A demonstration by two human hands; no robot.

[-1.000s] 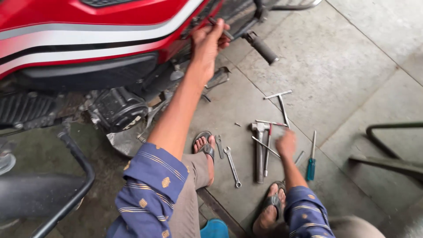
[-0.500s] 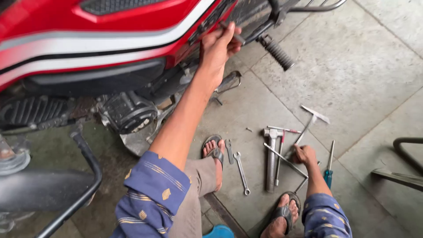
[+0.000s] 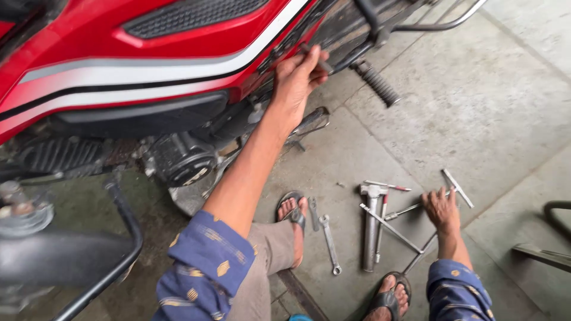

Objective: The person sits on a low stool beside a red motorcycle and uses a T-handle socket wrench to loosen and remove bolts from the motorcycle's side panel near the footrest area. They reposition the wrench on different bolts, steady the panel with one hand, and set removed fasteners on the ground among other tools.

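Note:
I squat beside a red motorcycle (image 3: 148, 53). My left hand (image 3: 295, 80) reaches up to its side and is closed around a dark metal rod under the red panel. My right hand (image 3: 441, 209) is low on the concrete floor, closed over the shaft of a T-handle wrench (image 3: 458, 188) whose crossbar sticks out past my fingers. Just left of that hand lie a second long T-handle wrench (image 3: 389, 229), a grey cylindrical tool (image 3: 370, 232), a thin red-tipped screwdriver (image 3: 388, 186) and a combination spanner (image 3: 329, 244).
A black footpeg (image 3: 377, 84) juts from the motorcycle to the right of my left hand. The engine (image 3: 178, 157) sits low at centre left. My sandalled feet (image 3: 293, 215) (image 3: 389, 296) flank the tools. Another vehicle's black bar (image 3: 122, 235) stands at lower left, a metal frame (image 3: 550, 238) at far right.
My right hand has taken the T-handle wrench and dragged it right, away from the other tools. My left hand stays on the motorcycle, and the view has moved closer.

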